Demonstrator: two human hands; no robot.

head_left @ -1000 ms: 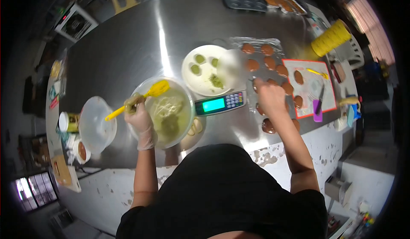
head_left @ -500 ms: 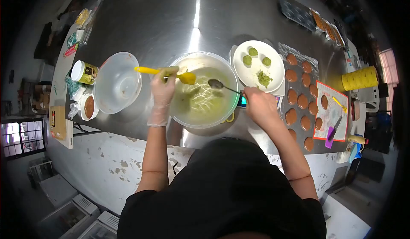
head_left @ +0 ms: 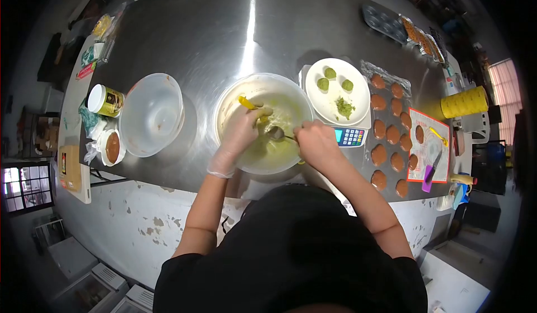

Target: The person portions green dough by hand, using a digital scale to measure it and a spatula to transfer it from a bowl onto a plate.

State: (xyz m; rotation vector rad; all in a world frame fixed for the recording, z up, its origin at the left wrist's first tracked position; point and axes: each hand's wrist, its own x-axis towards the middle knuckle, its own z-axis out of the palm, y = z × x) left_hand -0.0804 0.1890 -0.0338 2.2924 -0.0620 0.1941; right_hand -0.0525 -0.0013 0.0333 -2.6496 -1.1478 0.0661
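Note:
My left hand, in a clear glove, is closed round a yellow spatula over the mixing bowl. Most of the spatula's head is hidden by my fingers. My right hand, at the bowl's right rim, grips a metal spoon whose dark-coated end reaches into the bowl. Green residue streaks the bowl's inside. To the right, a white plate sits on a digital scale. It carries three green balls and a small crumbly green heap.
An empty-looking clear bowl stands left, beside a lidded jar and a tub of brown filling. Several brown discs lie on a tray at right, near a purple-handled knife and a yellow roll.
My left hand has moved right and down into the bowl area with the spatula. The spoon's end has lowered, and my right hand has shifted left to the rim, uncovering the scale's keypad.

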